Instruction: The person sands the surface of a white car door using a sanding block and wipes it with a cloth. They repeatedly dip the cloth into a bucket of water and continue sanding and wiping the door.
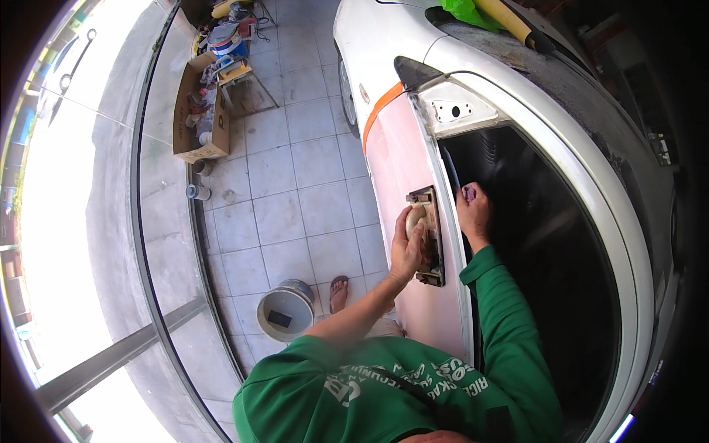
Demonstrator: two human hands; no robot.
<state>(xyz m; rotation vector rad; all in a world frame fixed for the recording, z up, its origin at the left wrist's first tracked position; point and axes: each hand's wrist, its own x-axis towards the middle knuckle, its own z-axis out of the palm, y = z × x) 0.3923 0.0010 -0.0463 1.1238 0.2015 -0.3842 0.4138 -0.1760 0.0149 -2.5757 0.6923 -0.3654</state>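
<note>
The left hand (408,247) closes on the sanding block's (428,236) knob against the pink car panel (402,159); the right hand (473,214) grips the panel's door edge. Flat, even strokes seem best.

1. Floor (295,184): pale square tiles with dark grout lines, dusty.
2. Sliding-door track (148,244): a dark curved rail bounds the tiles on the left; beyond it, bare concrete in strong sunlight.
3. Cardboard box (193,118): open, filled with assorted clutter, standing against the rail.
4. Stool (240,77): near the box, loaded with cans and tools.
5. Bucket (285,310): white, standing on the tiles.
6. Small containers (198,192): beside the rail, below the box.
</note>
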